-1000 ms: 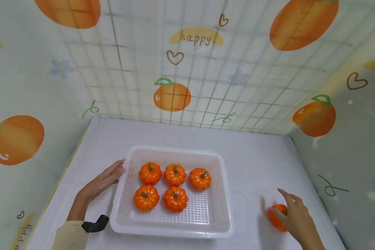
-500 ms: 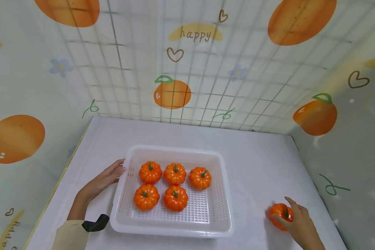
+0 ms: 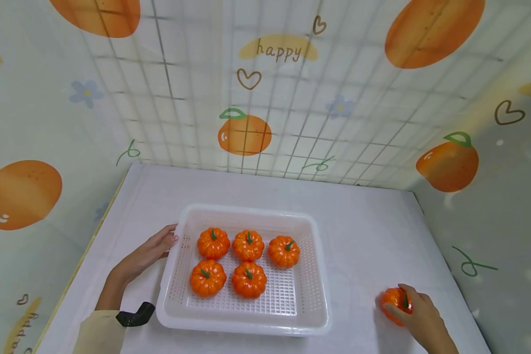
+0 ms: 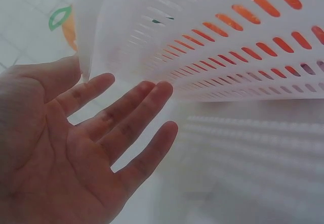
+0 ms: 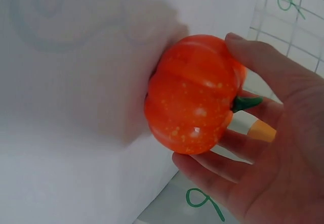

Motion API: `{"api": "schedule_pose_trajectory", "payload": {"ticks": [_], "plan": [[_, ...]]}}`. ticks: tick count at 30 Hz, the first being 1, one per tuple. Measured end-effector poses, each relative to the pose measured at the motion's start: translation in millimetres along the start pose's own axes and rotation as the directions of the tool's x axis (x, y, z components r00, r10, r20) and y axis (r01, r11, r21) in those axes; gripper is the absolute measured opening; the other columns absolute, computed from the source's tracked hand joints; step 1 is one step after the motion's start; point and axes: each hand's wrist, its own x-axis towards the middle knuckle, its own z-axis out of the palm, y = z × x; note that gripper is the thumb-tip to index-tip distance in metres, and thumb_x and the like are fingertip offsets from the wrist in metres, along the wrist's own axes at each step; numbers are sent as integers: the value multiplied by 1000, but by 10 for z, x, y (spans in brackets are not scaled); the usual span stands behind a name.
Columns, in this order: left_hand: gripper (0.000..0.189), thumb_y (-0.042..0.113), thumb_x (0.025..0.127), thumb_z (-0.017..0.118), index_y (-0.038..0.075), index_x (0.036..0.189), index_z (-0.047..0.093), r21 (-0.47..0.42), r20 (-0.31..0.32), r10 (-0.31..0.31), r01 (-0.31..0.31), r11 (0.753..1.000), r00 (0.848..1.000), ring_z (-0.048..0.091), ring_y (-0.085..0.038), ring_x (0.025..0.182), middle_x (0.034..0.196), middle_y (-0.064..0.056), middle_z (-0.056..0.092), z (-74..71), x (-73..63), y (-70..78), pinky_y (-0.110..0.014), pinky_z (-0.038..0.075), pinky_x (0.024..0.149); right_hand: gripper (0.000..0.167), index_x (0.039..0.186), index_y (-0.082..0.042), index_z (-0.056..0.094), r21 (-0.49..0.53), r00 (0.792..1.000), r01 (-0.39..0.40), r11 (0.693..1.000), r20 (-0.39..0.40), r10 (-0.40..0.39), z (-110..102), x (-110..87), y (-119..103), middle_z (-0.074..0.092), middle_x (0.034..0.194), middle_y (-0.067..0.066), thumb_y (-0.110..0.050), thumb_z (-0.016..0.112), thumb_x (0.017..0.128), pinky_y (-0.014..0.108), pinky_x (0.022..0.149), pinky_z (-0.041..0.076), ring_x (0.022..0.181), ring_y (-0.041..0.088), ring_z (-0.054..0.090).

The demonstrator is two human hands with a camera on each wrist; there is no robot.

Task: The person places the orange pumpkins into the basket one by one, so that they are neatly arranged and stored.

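My right hand (image 3: 423, 318) has its thumb and fingers round a small orange toy pumpkin (image 3: 393, 304) at the right of the table. In the right wrist view the thumb and fingertips touch opposite sides of this pumpkin (image 5: 195, 95), and its green stem points toward the palm. A white perforated plastic basket (image 3: 243, 327) stands in the middle, with several similar pumpkins (image 3: 249, 280) in two rows inside. At its left side rests my left hand (image 3: 143, 253), fingers fairly straight. The left wrist view shows those fingers (image 4: 136, 115) spread against the basket wall (image 4: 212, 90), beneath the rim.
The white table (image 3: 358, 236) is bounded by a patterned curtain (image 3: 287, 98) at the back and on both sides. A grid shows behind the rear curtain. Between the basket and the single pumpkin lies bare tabletop. A black strap (image 3: 135, 314) sits by the left sleeve (image 3: 99, 333).
My right hand has come down beside the lone pumpkin, and its fingers have drawn in onto it. The left hand and the basket stay in place.
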Motion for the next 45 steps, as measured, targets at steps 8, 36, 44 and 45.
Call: {"api": "schedule_pose_trajectory", "payload": {"ticks": [8,36,44,45], "plan": [[48,37,108,41,22,152,35,3,-2,-9,9,1000,1000,37,-34,138,155,-9,37,-1,2,7,-60,33,111,98,141,10,32,-1,1000,6,1000,-6,-6,-3,10,-6,36,125,44,-60,70,84,69,90,45,109,57,44],[49,38,107,42,21,153,34,0,-9,-13,13,1000,1000,36,-34,139,155,-10,36,11,8,8,-59,33,110,83,148,2,35,-29,949,260,965,-177,-261,-368,-174,-687,36,132,37,-46,71,90,61,78,55,110,54,45],[49,37,108,42,20,153,34,5,-7,-13,13,1000,1000,36,-34,139,155,-11,36,12,15,3,-59,33,111,75,148,-1,39,-22,895,384,923,-237,-378,-404,-259,-980,38,137,32,-43,69,93,63,81,54,111,51,49],[49,37,108,41,20,153,34,6,-6,-10,10,1000,1000,36,-34,139,155,-11,35,12,16,2,-59,33,111,74,148,-2,40,-21,890,395,918,-239,-388,-407,-267,-1028,38,138,31,-42,69,93,63,81,54,111,51,49]]}}
